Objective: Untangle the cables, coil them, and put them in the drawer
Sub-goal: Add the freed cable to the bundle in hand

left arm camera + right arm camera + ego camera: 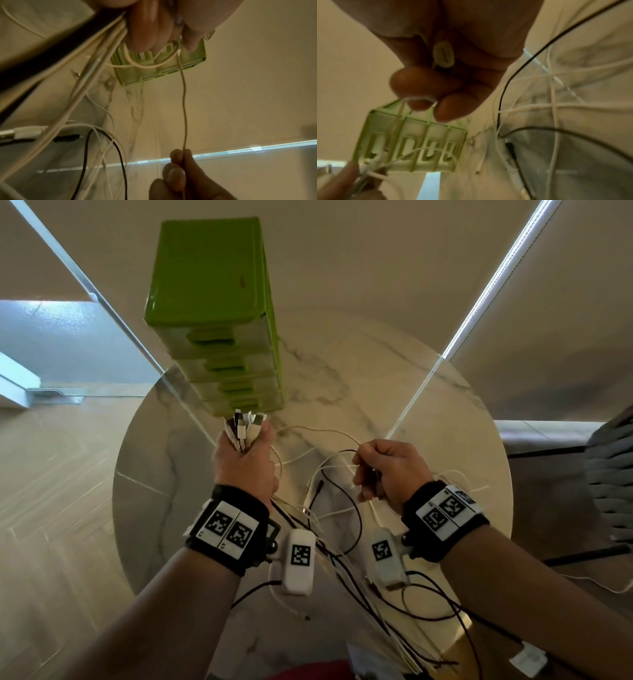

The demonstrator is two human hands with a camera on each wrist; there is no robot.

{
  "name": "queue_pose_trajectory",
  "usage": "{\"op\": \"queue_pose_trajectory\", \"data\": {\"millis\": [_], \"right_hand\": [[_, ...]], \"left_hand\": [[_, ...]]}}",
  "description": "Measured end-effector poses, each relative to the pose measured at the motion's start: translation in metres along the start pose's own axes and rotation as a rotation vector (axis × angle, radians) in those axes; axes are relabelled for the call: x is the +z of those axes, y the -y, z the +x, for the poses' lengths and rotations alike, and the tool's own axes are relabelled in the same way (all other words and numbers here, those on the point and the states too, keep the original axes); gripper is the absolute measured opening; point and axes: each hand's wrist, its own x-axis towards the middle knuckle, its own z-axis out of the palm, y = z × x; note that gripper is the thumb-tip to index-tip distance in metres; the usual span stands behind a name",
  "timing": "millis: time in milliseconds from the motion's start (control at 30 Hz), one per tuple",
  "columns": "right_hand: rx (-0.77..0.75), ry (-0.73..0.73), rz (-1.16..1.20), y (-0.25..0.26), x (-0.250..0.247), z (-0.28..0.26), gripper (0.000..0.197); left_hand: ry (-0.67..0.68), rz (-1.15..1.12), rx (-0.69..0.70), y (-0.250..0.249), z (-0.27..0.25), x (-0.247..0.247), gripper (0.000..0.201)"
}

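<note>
My left hand (245,460) grips a bundle of white cable ends (246,428), the plugs sticking up out of the fist, just in front of the green drawer unit (219,313). My right hand (383,470) pinches a thin white cable (184,108) that runs across to the left fist; a white plug (443,54) lies in its palm. A tangle of white and black cables (342,525) hangs below both hands over the round marble table (428,412). All drawers of the unit look closed.
The drawer unit stands at the table's far left part. A grey chair (609,474) is to the right of the table. Cables trail off the near edge (428,638). A wooden floor (51,491) lies to the left.
</note>
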Motion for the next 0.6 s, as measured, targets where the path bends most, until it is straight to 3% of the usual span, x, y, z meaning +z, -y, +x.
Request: {"op": "queue_pose_trajectory", "data": {"millis": [167, 300, 400, 467, 600], "right_hand": [[0.139, 0.182, 0.358, 0.0, -0.002, -0.014, 0.029], [0.198, 0.293, 0.431, -0.013, -0.018, -0.033, 0.023], [0.183, 0.216, 0.409, -0.023, -0.026, -0.05, 0.024], [0.147, 0.122, 0.427, -0.026, -0.031, -0.062, 0.03], [0.017, 0.007, 0.511, -0.021, -0.049, -0.087, 0.018]], "left_hand": [[0.137, -0.138, -0.064, -0.012, -0.011, 0.003, 0.027], [0.395, -0.281, -0.169, -0.025, -0.02, 0.012, 0.036], [0.606, -0.27, -0.244, -0.022, -0.029, 0.028, 0.039], [0.68, -0.122, -0.256, -0.012, -0.038, 0.044, 0.046], [0.642, 0.233, -0.218, 0.019, -0.075, 0.079, 0.048]]}}
